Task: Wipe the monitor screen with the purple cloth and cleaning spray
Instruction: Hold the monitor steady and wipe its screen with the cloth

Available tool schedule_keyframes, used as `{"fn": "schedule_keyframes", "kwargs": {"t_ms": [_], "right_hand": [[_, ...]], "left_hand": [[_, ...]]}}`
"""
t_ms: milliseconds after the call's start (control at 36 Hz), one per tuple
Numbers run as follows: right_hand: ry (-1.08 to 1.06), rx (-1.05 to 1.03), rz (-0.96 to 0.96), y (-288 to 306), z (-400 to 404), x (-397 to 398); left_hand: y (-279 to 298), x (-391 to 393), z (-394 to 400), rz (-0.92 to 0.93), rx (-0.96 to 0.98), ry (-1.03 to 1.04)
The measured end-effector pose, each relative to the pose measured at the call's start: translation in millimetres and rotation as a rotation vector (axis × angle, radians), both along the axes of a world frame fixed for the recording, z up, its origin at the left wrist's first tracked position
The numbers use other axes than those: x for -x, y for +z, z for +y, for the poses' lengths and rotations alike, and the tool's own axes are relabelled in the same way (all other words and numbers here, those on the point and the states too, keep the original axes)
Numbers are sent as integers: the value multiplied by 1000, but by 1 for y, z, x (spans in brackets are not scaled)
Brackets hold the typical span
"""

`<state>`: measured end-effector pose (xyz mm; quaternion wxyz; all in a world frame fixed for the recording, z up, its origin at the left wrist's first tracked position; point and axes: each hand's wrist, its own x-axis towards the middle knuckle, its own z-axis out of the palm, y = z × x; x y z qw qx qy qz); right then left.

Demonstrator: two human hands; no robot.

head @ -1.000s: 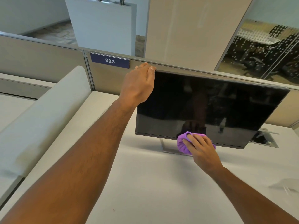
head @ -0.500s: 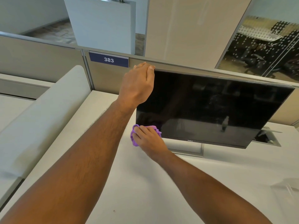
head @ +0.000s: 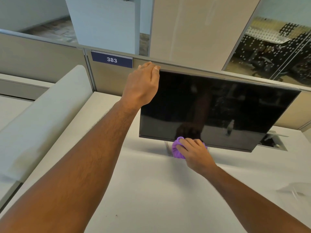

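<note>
On the white desk [head: 151,190] closest to me, my 2 bare forearms reach forward, the left one crossing from the lower left corner and the right one from the lower right. At the far right edge of the desk lies something pale and partly see-through that I cannot make out. My right hand [head: 196,153] presses the purple cloth [head: 177,149] against the bottom edge of the monitor [head: 218,108], a little left of its middle; my fingers are curled down over the bunched cloth, holding it, with the cloth bulging out to the left of my knuckles and covering part of the stand behind it. The monitor screen is dark and off, tilted with its top toward the partition, and it mirrors my arm and hand just above the cloth. My left hand [head: 143,86] grips the monitor's upper left corner, fingers wrapped over the top edge and closed on it, thumb side toward the screen. To the left of the desk sits a long pale cushion [head: 42,118]. Behind the monitor's lower right corner there is a dark cable opening [head: 272,142] in the desk. Beyond that runs the beige partition [head: 33,61], carrying a blue sign [head: 111,59] that reads 383. Past the partition stand a white planter box [head: 107,24] and a glass wall [head: 277,41] patterned with dots.
</note>
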<state>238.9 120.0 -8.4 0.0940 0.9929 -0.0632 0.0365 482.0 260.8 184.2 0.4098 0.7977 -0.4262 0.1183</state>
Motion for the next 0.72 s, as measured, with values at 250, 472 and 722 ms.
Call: {"fn": "schedule_keyframes", "kwargs": {"t_ms": [250, 472, 722], "right_hand": [[-157, -59, -41, 3, -29, 44], [17, -37, -48, -1, 6, -4], [90, -44, 58, 1, 66, -78]], "left_hand": [[0, 1, -3, 6, 1, 3], [1, 3, 0, 3, -7, 7], [-1, 2, 0, -29, -5, 17]]}}
